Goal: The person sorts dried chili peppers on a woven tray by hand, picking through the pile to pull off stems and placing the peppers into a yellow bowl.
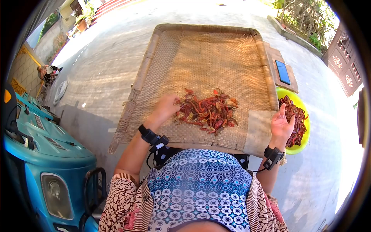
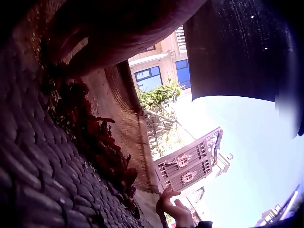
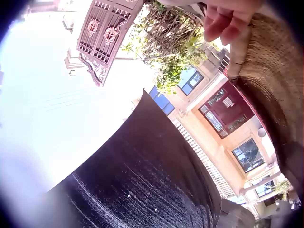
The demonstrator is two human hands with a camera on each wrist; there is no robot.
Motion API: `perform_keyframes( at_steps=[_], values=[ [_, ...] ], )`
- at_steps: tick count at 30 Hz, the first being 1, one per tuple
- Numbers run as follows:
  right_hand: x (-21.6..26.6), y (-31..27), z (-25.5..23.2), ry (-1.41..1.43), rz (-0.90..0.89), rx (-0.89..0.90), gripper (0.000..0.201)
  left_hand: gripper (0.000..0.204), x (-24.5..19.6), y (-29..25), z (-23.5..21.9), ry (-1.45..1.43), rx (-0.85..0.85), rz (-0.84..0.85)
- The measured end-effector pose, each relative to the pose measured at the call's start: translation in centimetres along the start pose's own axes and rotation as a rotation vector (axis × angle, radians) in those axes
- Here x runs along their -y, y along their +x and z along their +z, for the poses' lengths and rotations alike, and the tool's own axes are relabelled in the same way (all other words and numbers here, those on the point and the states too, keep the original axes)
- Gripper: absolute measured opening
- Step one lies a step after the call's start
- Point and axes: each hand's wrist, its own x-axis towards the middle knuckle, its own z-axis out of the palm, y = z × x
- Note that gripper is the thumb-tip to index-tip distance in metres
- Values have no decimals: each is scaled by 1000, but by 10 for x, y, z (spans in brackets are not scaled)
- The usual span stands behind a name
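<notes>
Left hand: my left hand [image 1: 165,108] rests on the woven tray [image 1: 216,54], fingers loosely bent and lying against the left edge of the pile of dried red chillies [image 1: 208,111]; I cannot tell whether any chilli is pinched between them.
Left hand, wrist view: the chillies [image 2: 102,142] lie dark on the weave just beside my palm, too shadowed to show the fingertips.
Right hand: my right hand [image 1: 282,124] hovers at the tray's right rim, palm up and fingers relaxed, holding nothing, just beside the yellow-green bowl [image 1: 299,144].
Right hand, other views: it shows small and open [image 2: 173,209] from the left wrist; from the right wrist only my fingertips [image 3: 223,21] appear, next to the tray's woven edge [image 3: 273,76].
Chillies: one heap sits near the tray's front middle; a second lot of chillies fills the bowl [image 1: 295,120], which stands right of the tray.
Tray: flat, its far half bare weave.
Beyond the tray: a blue flat object [image 1: 283,72] lies on a wooden board [image 1: 292,82] at the right.
Left of me: a blue vehicle [image 1: 46,154] stands on the concrete.
</notes>
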Motion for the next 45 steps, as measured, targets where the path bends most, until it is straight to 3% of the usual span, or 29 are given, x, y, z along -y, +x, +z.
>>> perform_keyframes(
  at_steps=[4,6,11,14,17,20,22,25,27,30,33,37,38,39,41,45],
  values=[
    [-9,10,-18,-159,-21,40,38,21,7,8,6,-50,97,16],
    [-18,13,-24,-197,78,160,32,19,2,7,3,0,98,18],
    [-67,-20,14,-572,175,187,23,15,-32,-2,-12,-156,72,11],
    [-98,-35,31,-980,148,368,18,15,-69,-14,-22,-151,81,96],
    [-122,-50,49,-1241,274,542,19,14,-96,-23,-22,-226,133,135],
    [-143,-57,49,-1386,243,754,24,14,-111,-26,-19,-296,224,129],
    [-151,-62,49,-1321,301,789,23,14,-110,-26,-9,-291,231,157],
    [-151,-57,41,-1345,321,779,20,17,-109,-26,0,-546,341,55],
    [-147,-52,35,-1412,281,755,18,18,-119,-26,-10,-349,350,0],
    [-130,-42,36,-1330,225,461,14,20,-108,-17,-11,-204,284,42],
    [-96,-25,34,-1038,24,213,15,20,-95,-1,-7,-94,216,95],
    [-34,0,28,-459,-84,133,21,19,-89,23,-2,-37,139,181],
    [-19,9,20,-322,-129,241,25,19,-87,30,3,-22,137,173],
    [-10,10,20,-198,-138,166,27,19,-87,38,9,-7,135,165],
    [1,8,13,-80,-32,138,28,20,-87,47,23,62,128,163],
    [-11,8,-12,-198,109,145,28,16,-85,55,47,157,77,210]
  ],
)
